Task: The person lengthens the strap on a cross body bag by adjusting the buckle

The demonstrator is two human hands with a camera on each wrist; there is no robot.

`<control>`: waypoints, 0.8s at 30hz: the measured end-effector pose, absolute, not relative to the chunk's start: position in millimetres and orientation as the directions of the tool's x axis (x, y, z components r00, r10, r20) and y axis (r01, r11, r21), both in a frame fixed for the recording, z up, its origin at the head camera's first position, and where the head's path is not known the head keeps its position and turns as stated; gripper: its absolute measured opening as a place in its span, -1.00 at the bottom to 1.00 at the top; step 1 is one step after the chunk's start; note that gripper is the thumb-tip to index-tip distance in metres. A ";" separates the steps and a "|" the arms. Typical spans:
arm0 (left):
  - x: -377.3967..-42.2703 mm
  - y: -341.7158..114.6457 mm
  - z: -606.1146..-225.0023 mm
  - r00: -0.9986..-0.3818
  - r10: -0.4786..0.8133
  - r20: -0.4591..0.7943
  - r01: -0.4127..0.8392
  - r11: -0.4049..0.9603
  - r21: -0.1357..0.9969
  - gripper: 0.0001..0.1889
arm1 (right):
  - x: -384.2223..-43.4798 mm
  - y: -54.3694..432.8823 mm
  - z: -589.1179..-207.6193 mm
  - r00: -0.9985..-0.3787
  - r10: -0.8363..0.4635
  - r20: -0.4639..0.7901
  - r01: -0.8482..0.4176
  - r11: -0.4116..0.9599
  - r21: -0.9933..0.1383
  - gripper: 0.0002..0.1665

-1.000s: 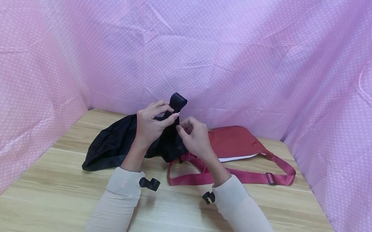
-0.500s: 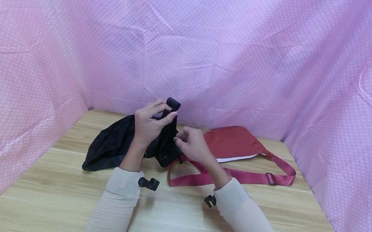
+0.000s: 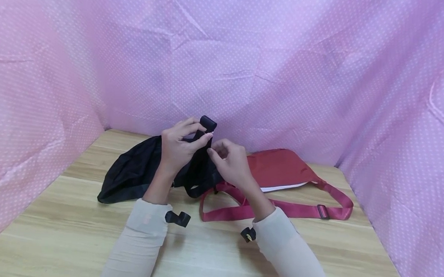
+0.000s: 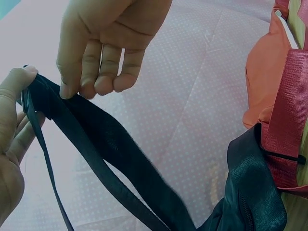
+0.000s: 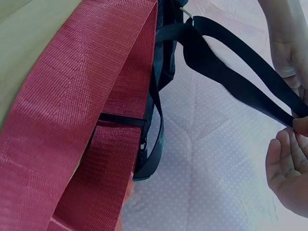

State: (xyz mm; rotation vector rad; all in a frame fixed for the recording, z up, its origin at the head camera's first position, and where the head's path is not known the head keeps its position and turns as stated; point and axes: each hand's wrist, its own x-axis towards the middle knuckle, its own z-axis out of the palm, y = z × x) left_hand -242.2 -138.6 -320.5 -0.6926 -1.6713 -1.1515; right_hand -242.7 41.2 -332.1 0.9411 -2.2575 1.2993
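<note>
In the head view, my left hand (image 3: 180, 146) pinches a black webbing strap (image 3: 208, 122) between thumb and fingers, and a short loop stands above the grip. Just right of it and a little lower, my right hand (image 3: 233, 162) pinches the same strap between thumb and fingertips. The left wrist view shows the strap (image 4: 108, 137) running down from both hands in two lengths. It belongs to the black bag (image 3: 131, 173), which lies slumped on the table behind my left forearm. A buckle at the left fingertips is mostly hidden.
Behind my right hand lies a red bag (image 3: 280, 168) with a white zipper edge. Its crimson strap (image 3: 297, 210) with a dark slider (image 3: 323, 212) loops in front. Pink dotted cloth (image 3: 226, 63) encloses the wooden table (image 3: 201, 254) at the back and sides.
My right hand dips along the strap, then comes back up beside the left hand. The loop above my left hand is lower and smaller than at first. Both bags stay in place.
</note>
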 end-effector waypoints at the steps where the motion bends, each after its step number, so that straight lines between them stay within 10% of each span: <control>1: -242.6 -139.1 -320.5 -0.379 -0.062 0.924 0.840 0.397 0.371 -0.90 | -243.1 40.6 -331.7 -0.707 -0.366 0.605 -0.707 0.357 -0.610 -0.91; 24: -242.4 -142.6 -319.7 -0.388 -0.064 0.920 0.840 0.387 0.381 -0.87 | -240.3 48.9 -344.4 -0.749 -0.467 0.470 -0.654 0.409 -0.637 -0.92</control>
